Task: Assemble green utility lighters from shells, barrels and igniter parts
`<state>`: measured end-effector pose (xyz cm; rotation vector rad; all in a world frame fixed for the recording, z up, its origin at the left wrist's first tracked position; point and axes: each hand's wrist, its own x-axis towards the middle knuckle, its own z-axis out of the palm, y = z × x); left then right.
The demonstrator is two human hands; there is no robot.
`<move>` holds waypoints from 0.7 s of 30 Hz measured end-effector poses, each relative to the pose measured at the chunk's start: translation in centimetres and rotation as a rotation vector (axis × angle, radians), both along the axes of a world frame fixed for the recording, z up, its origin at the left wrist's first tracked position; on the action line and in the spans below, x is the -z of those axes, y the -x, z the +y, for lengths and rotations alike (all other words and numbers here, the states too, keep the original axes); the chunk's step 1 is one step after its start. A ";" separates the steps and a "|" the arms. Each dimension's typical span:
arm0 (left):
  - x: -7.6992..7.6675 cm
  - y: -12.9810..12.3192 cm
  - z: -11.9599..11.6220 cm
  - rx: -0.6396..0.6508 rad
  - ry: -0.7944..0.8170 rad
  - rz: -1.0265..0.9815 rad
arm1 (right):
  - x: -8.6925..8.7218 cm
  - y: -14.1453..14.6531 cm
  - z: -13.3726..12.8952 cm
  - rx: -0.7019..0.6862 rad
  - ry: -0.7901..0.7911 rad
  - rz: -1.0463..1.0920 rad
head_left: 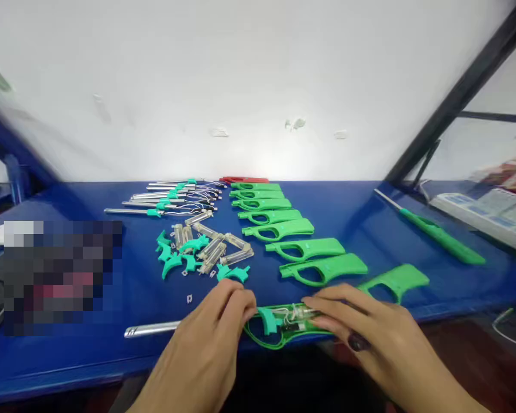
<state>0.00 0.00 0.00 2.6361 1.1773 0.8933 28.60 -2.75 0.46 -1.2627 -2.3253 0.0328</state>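
Head view: nearest, the open green casing (290,334) lies along the front of the tabletop (163,298). At its left end, the left hand (206,344) has its fingers pinched tight; on its right end, the right hand (374,332) curls its fingers, nearly together. Inside sit a teal trigger (268,321) and wires; a metal rod (152,328) juts left. No cover closes it yet. Beyond it, loose clear tanks (215,258) and green shells (335,268) remain unassembled; far right of it, one lighter (445,238) seems complete. Wired rods (131,211) wait farthest beyond.
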 end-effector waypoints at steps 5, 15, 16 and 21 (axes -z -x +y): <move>-2.8 2.5 0.6 -0.205 -0.274 -0.031 | 0.0 0.2 -0.1 0.005 -0.030 0.008; -1.6 10.0 2.9 -0.448 -0.149 0.262 | -0.3 0.5 0.0 0.015 -0.105 -0.019; -1.5 9.9 2.8 -0.431 -0.144 0.269 | -0.3 0.4 0.0 0.014 -0.111 -0.024; -1.6 6.7 1.4 -0.377 -0.311 0.148 | -0.4 0.7 0.0 0.022 -0.159 -0.076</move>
